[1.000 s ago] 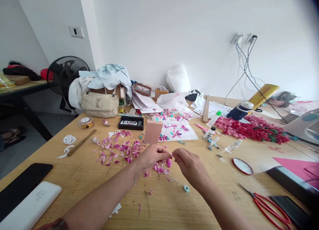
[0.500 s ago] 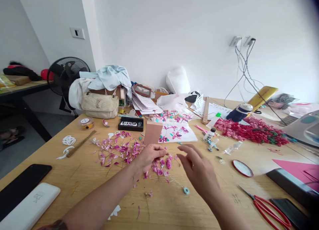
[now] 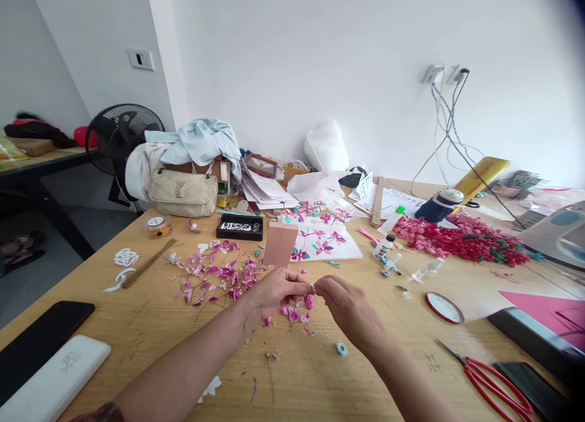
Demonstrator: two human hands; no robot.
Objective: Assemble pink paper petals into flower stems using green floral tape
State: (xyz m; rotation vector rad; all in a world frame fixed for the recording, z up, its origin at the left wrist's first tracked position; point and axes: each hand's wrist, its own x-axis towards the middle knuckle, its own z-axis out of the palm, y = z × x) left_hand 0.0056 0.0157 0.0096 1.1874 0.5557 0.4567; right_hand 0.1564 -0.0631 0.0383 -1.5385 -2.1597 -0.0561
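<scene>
Over the middle of the table, my left hand point(image 3: 281, 291) and my right hand point(image 3: 347, 303) meet fingertip to fingertip. Both are closed in a pinch. Something tiny and pale shows where the fingertips touch, too small to name. Pink and magenta petals point(image 3: 292, 313) lie on the table just beneath my hands, partly hidden by them. To the left spreads a larger scatter of pink petals and thin stems point(image 3: 219, 276). A teal spool point(image 3: 341, 349) with a thin strand rests below my right hand. Behind my left hand stands a brown card point(image 3: 280, 244).
A white sheet with pink flowers point(image 3: 326, 242) and a black box point(image 3: 240, 227) lie further back. Bottles point(image 3: 382, 246), a red-rimmed lid point(image 3: 444, 307) and red-handled scissors point(image 3: 493, 382) are at right. A white power bank point(image 3: 59, 373) and dark phone point(image 3: 43, 334) sit at left.
My right hand has moved left and closed its fingers, so its fingertips now meet those of my left hand. The left hand has shifted only slightly.
</scene>
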